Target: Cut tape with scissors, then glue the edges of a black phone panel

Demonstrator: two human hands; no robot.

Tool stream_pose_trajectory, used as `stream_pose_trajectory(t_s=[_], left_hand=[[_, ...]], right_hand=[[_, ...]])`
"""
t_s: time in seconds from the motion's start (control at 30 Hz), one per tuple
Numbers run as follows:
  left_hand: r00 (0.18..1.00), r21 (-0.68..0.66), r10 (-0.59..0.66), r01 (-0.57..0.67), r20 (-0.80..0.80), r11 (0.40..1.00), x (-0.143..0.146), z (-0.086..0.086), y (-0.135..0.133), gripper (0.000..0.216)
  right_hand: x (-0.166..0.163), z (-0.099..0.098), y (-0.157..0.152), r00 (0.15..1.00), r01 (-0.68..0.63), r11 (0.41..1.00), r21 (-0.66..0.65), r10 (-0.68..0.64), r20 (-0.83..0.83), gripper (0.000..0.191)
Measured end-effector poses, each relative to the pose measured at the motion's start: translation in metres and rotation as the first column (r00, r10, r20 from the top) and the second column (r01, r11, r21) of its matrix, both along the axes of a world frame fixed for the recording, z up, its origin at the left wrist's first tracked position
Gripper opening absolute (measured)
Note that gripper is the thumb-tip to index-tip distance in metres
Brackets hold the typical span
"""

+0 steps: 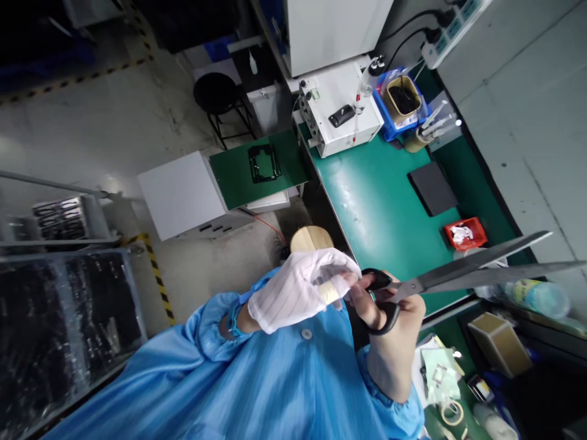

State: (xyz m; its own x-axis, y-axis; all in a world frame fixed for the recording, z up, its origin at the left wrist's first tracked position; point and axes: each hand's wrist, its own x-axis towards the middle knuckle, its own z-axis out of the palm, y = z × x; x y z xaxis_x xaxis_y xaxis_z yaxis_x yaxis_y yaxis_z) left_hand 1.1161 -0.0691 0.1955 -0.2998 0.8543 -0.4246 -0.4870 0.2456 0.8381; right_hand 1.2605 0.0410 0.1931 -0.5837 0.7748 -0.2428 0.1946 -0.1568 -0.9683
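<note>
Flat black pad, white boxy machine on green surface | red plastic tray holding crumpled white material | right hand gripping black-handled steel scissors, blades parted | white-gloved left hand curled beside, hold unclear

Single head cam, facing forward and steeply down: smock close at 6 o'clock, tabletop farther at 3, floor farthest at 10.

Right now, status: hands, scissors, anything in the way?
Left hand white-gloved, grip unclear. Right hand bare, holding scissors by the black handles. Blades parted; nothing visibly caught between them.
</note>
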Motion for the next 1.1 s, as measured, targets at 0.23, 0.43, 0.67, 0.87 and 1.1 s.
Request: stream_pose_trajectory(t_s=[0.23,0.43,0.67,0.87,1.1], left_hand=[[0.982,0.042,-0.108,0.116,-0.156,0.992,-0.005,0.003,0.003,0.015],[0.953,-0.006,-0.297,0.297,-0.069,0.955,-0.010,-0.002,0.007,0.019],[0.989,-0.052,-0.007,0.015,0.150,0.999,0.004,0.012,0.018,0.051],[0.996,-0.004,0.034,-0.033,0.078,0.999,0.012,0.024,0.029,0.037],[0.987,0.035,0.058,-0.053,-0.150,0.998,0.017,0.021,0.032,0.019]], right_hand=[[0.008,0.013,0.011,0.992,-0.126,0.992,0.016,0.125,0.022,0.049],[0.019,0.015,0.030,0.952,-0.302,0.953,0.000,0.302,0.047,0.053],[0.029,0.010,0.027,0.956,-0.292,0.956,-0.018,0.292,0.017,0.081],[0.048,-0.004,0.014,0.961,-0.245,0.965,0.089,0.230,0.151,0.092],[0.049,0.001,0.011,0.955,-0.254,0.967,0.007,0.250,0.158,0.095]])
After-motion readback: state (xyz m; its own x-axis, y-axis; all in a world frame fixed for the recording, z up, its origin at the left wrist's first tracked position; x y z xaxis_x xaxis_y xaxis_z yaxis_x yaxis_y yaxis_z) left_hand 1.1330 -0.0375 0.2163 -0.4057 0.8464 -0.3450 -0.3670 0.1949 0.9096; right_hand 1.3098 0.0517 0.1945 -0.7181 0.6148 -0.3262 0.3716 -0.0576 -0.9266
